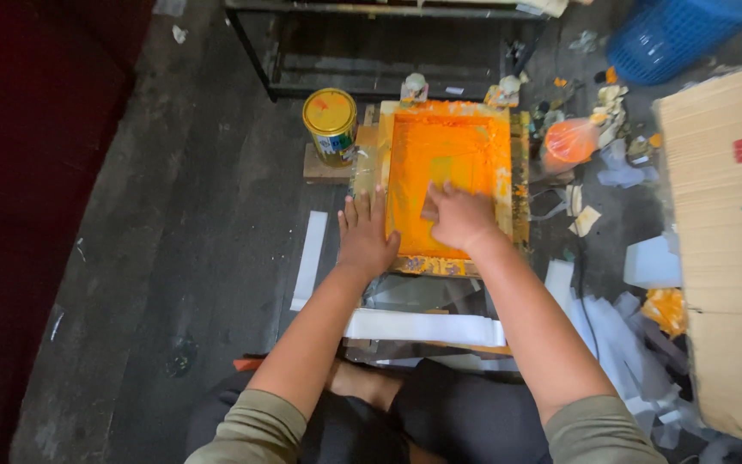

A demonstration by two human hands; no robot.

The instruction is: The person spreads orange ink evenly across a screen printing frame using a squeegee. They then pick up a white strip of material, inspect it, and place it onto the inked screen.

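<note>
A yellow-lidded paint can (330, 120) is standing just left of the orange-coated printing screen (448, 146). The left hand (366, 237) is lying flat, fingers spread, on the screen's left frame edge. The right hand (461, 216) is covering a squeegee (429, 211), mostly hidden; its grip is hard to tell. White strips (422, 326) are lying below.

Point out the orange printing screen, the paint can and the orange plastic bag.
Orange printing screen (444, 150), head view, on the inked mesh above the hands.
Paint can (330, 112), head view, on its yellow lid.
Orange plastic bag (570, 142), head view, on the bulging middle.
</note>
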